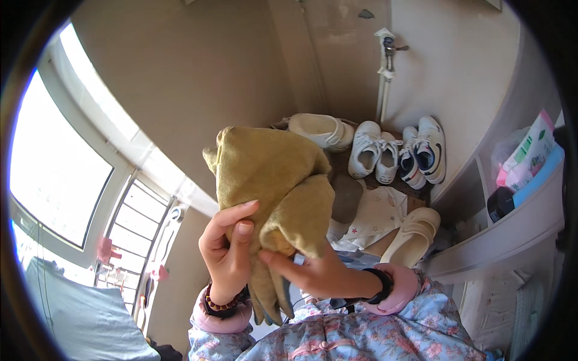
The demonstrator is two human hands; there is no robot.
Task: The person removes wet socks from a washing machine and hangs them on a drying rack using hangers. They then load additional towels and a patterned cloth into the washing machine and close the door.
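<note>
I hold a soft, folded olive-yellow plush item (266,167) up in front of me; exactly what it is cannot be told. My left hand (228,248) grips its lower left side, with thumb and forefinger laid against the fabric. At the lower right, my right hand (316,273) has its thumb at a small fold or opening, where a lighter yellow-orange patch shows. The rest of that hand's fingers are largely hidden behind the cloth. Long flaps with grey-blue undersides (271,293) hang below, between my wrists.
White lace-up sneakers (375,151), another white pair with dark trim (422,151) and pale slip-on shoes (320,128) stand by the far wall. A star-patterned cloth (379,210) lies nearer. Right is a shelf (496,243) holding tubes; left, a bright window (58,158) and light-blue cloth (81,307).
</note>
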